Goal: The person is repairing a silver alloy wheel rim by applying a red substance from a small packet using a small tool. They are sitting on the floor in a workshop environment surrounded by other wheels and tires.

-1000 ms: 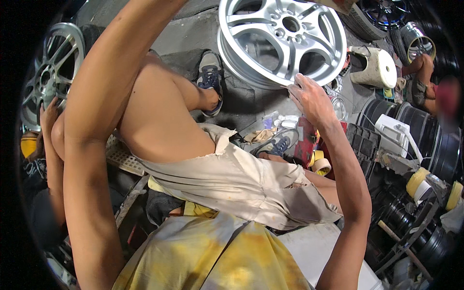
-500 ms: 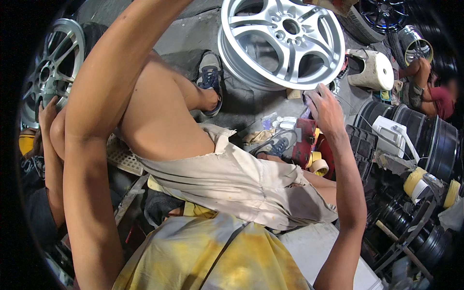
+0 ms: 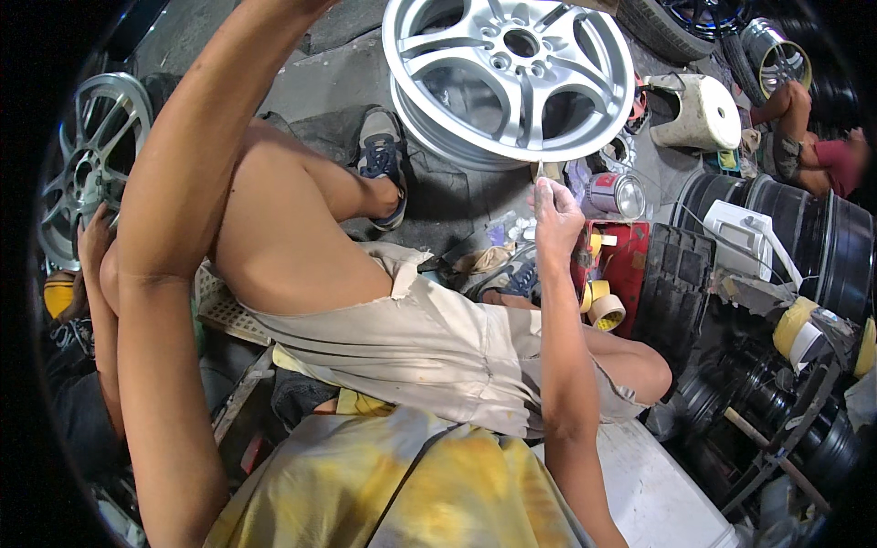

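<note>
A silver alloy wheel [image 3: 537, 91] with wide spokes lies face up at the top of the view. My right hand [image 3: 557, 217] is closed at its near edge, thumb and fingers pinching a thin pale stick-like piece [image 3: 540, 170]. The upper end of that piece reaches the wheel's lip; whether it touches cannot be made out. My left arm [image 3: 206, 137] stretches up past the top edge, so my left hand is out of sight. A metal tin [image 3: 616, 195] stands just right of my right hand.
A red box [image 3: 621, 260] and tape rolls [image 3: 605, 310] lie near my right knee. A white stool [image 3: 699, 111] and stacked dark wheels [image 3: 804, 247] fill the right. At left, a co-worker's hand [image 3: 94, 236] touches another silver wheel [image 3: 96, 155]; another person [image 3: 827, 160] sits far right.
My right hand has moved left along the wheel's near edge, its fingers now pinched upward around the thin piece. The tin beside it has come into sight. The whole view has shifted slightly.
</note>
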Demonstrator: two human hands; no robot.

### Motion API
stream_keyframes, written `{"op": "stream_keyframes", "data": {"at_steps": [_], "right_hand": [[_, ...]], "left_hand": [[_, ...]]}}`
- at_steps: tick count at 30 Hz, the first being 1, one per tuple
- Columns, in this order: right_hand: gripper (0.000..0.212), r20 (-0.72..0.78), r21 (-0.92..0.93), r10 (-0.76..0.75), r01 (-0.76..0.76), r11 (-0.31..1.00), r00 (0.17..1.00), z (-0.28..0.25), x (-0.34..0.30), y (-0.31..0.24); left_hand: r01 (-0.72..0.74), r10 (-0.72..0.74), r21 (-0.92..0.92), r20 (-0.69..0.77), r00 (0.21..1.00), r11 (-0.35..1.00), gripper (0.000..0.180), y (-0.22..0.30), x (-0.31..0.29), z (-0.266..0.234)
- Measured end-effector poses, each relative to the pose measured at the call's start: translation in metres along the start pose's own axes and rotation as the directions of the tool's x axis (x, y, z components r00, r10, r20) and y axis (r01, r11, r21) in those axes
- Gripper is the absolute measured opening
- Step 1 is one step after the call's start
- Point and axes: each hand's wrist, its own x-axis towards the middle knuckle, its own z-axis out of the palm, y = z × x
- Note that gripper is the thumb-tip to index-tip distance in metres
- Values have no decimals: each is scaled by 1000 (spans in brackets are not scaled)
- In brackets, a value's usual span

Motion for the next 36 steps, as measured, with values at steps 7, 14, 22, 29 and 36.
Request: {"op": "stream_keyframes", "data": {"at_steps": [7,14,22,29,36], "right_hand": [[21,21,18,-25,24,1000,999,13,-5,6],[20,90,-38,-9,12,999,996,23,-14,-1],[18,34,-8,-55,55,998,998,13,-22,-4],[19,-21,-51,-25,24,998,999,-2,-5,-4],[22,39,-87,-38,42,995,999,2,-1,4]], "left_hand": [[26,-25,11,-21,999,1000,19,-5,0,-2],[20,-19,31,-22,1000,999,18,-4,1,-2],[52,-51,19,-41,998,998,19,2,-4,-4],[58,-58,-2,-30,998,998,20,0,0,-6],[53,-53,7,-28,998,999,20,-4,1,-5]]}}
